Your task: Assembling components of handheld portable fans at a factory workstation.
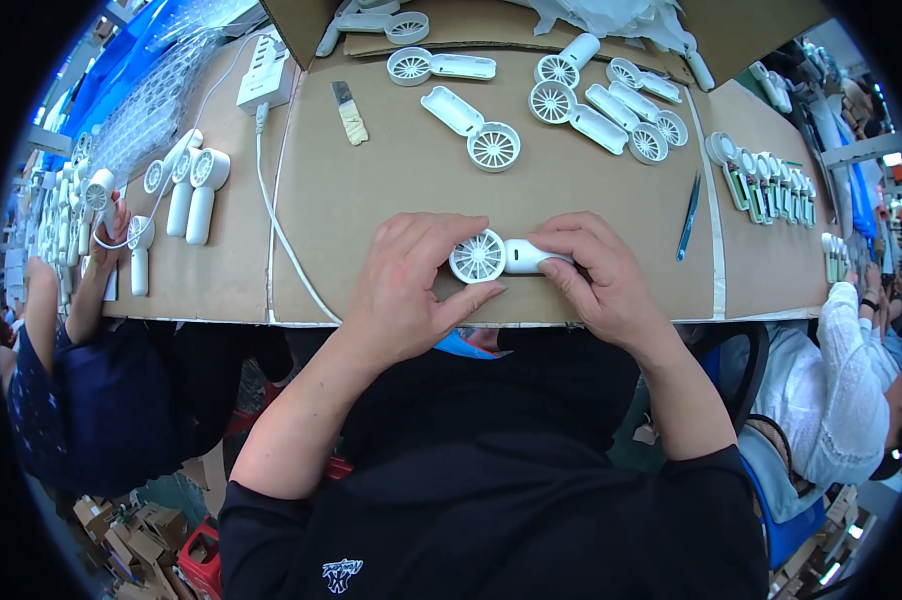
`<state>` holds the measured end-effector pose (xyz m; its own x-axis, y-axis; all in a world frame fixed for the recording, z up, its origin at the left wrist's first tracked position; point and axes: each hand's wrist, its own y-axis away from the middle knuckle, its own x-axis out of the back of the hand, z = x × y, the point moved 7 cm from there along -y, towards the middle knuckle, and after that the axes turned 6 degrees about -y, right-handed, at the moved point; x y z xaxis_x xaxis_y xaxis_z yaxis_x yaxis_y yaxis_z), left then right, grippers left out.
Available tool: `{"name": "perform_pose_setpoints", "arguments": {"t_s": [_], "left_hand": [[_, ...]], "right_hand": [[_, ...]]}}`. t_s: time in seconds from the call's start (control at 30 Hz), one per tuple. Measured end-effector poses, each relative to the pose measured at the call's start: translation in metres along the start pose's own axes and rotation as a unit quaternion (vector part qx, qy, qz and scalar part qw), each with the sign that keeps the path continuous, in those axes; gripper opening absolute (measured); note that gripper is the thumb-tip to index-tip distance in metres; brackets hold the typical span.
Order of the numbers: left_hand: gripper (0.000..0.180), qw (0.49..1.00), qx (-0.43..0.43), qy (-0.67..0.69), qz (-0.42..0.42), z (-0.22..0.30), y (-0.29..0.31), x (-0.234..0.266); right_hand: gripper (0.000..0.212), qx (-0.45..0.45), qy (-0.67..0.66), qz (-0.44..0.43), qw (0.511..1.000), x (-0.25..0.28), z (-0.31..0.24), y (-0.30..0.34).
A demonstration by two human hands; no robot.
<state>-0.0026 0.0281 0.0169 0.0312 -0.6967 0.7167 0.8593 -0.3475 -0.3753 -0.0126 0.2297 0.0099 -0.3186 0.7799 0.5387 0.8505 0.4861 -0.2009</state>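
Note:
A white handheld fan (478, 257) lies level between my hands just above the near edge of the cardboard-covered table (371, 190). My left hand (411, 275) is closed round its round, spoked head, with the thumb below and the fingers above. At the other end, my right hand (593, 270) grips the fan's handle, thumb along the near side. A small dark slot shows on the handle. Beyond my hands lie several loose white fan shell halves, among them a spoked half (493, 146) with an open, hollow handle.
A power strip (267, 75) with a white cable stands at the far left. A taped blade (350, 115) lies far left of centre; blue tweezers (688, 218) lie right. Fan parts with green boards (761, 185) line the right side. Co-workers sit on both sides; finished-looking fans (201, 195) stand left.

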Motion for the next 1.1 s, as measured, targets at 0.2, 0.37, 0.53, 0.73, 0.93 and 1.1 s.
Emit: {"name": "perform_pose_setpoints", "arguments": {"t_s": [0.2, 0.37, 0.53, 0.73, 0.93, 1.1], "left_hand": [[0.054, 1.000, -0.002, 0.025, -0.003, 0.002, -0.005, -0.005], [0.054, 0.999, 0.032, 0.021, -0.018, -0.004, 0.004, -0.002], [0.059, 0.998, 0.036, 0.035, -0.027, -0.012, 0.008, -0.010], [0.063, 0.996, 0.066, 0.063, -0.023, -0.020, 0.010, -0.013], [0.063, 0.998, -0.015, 0.052, -0.028, -0.029, 0.012, -0.019], [0.063, 0.999, -0.006, 0.020, -0.033, -0.027, 0.012, -0.018]], "right_hand": [[0.025, 0.006, 0.003, 0.031, 0.999, 0.007, 0.002, 0.003], [0.020, 0.052, -0.015, 0.059, 0.997, 0.000, 0.006, -0.004], [0.021, 0.069, 0.022, 0.063, 0.995, 0.002, 0.008, -0.002], [0.017, 0.072, 0.021, 0.058, 0.995, 0.008, 0.001, 0.002], [0.017, 0.051, 0.011, 0.053, 0.997, 0.005, 0.002, 0.005], [0.021, 0.046, 0.022, 0.033, 0.998, 0.008, -0.001, 0.002]]}}
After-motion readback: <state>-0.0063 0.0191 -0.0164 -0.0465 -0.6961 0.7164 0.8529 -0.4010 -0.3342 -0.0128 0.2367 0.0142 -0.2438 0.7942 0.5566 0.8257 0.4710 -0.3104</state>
